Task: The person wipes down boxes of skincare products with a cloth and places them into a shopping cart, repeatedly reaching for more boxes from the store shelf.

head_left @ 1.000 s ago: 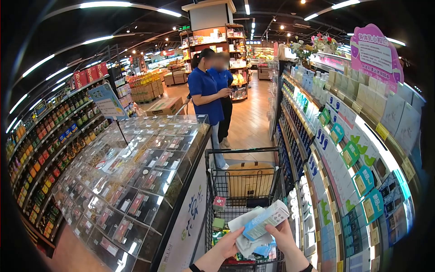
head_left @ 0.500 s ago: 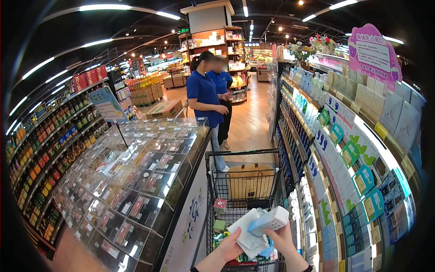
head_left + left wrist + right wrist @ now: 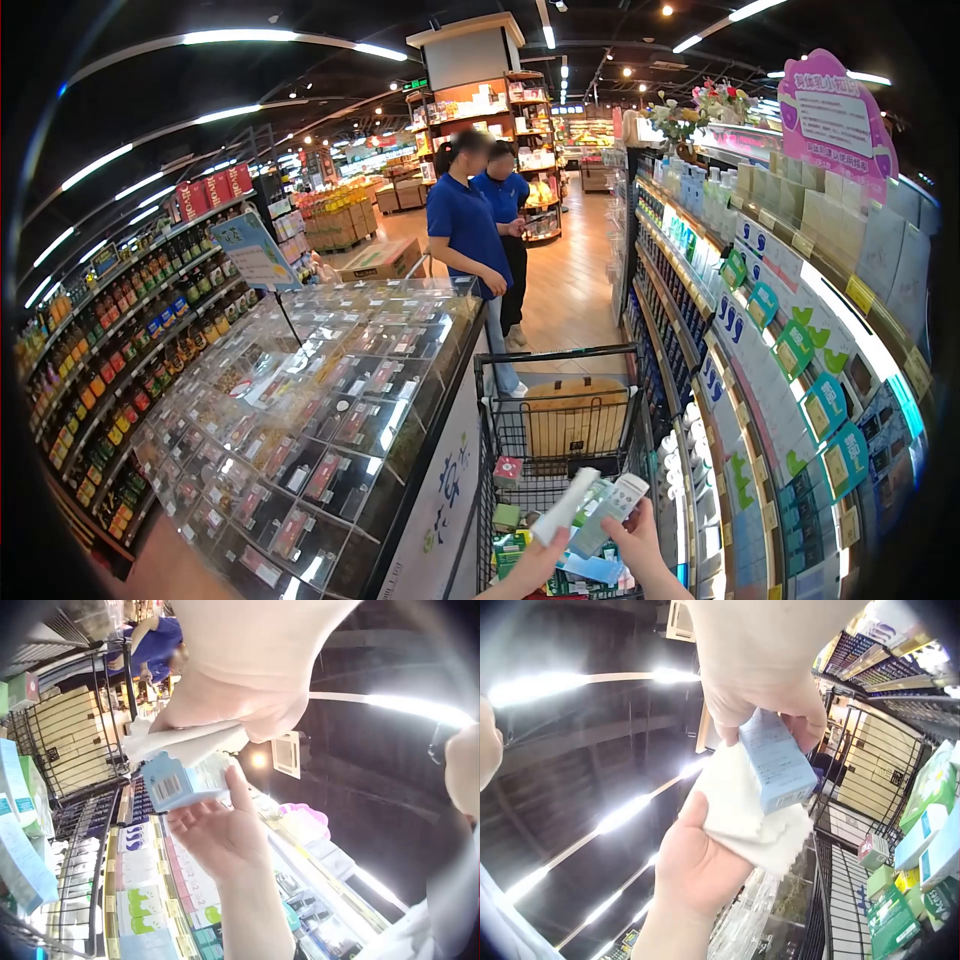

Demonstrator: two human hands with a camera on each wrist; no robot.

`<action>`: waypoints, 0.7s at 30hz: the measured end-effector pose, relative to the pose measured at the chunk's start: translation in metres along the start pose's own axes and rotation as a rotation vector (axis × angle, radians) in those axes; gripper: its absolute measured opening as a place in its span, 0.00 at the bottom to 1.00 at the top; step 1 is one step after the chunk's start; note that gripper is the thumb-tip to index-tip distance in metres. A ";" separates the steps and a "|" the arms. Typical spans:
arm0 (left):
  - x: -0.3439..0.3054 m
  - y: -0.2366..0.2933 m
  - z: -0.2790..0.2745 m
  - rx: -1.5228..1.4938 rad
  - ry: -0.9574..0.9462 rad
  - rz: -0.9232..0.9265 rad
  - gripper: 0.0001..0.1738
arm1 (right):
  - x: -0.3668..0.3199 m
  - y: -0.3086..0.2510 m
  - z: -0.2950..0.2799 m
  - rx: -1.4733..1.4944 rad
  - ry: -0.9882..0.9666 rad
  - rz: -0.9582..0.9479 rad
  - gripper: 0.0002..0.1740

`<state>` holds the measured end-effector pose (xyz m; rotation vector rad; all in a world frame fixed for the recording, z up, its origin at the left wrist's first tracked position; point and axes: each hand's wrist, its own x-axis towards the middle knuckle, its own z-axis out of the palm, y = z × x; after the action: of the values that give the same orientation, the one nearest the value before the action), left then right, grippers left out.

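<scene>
1. Orange, red and dark bottles (image 3: 110, 380) in rows on long shelving at the far left.
2. Right of that, a counter of clear lidded bins (image 3: 300, 420), with a blue sign (image 3: 250, 250) on a pole at its left edge.
3. Beyond the counter, far down the aisle: two people in blue shirts (image 3: 470, 225), standing close together.
4. Near centre, a black wire shopping cart (image 3: 555, 351), with a brown cardboard panel (image 3: 577, 418) against its far wall and small packets (image 3: 509, 470) lying in the basket.
5. Above the cart's near end, the left hand (image 3: 538, 565), fingers and thumb closed round a white cloth (image 3: 563, 507).
6. Touching the cloth on its right, a pale blue box (image 3: 612, 512), held over the cart with one end tilted up and away.
7. Just right of it, the right hand (image 3: 640, 545), pinching the near end of the box between thumb and fingertips.
8. Along the right, shelving packed with white, blue and green cartons (image 3: 780, 350), and a pink sign (image 3: 835, 115) standing on top.
</scene>
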<state>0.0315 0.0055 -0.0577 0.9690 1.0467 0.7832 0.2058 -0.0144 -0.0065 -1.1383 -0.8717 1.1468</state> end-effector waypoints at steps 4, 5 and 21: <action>-0.019 0.014 0.027 0.118 -0.097 0.337 0.22 | 0.000 0.008 0.007 -0.110 -0.080 0.154 0.29; -0.011 0.003 0.023 0.115 -0.077 0.315 0.21 | 0.000 0.006 0.007 -0.099 -0.080 0.194 0.27; -0.006 0.029 0.027 0.605 -0.227 0.690 0.30 | 0.006 0.038 -0.006 0.077 -0.064 0.141 0.22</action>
<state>0.0527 0.0038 -0.0235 1.9520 0.7502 0.8931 0.2037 -0.0087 -0.0454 -1.1188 -0.7995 1.3277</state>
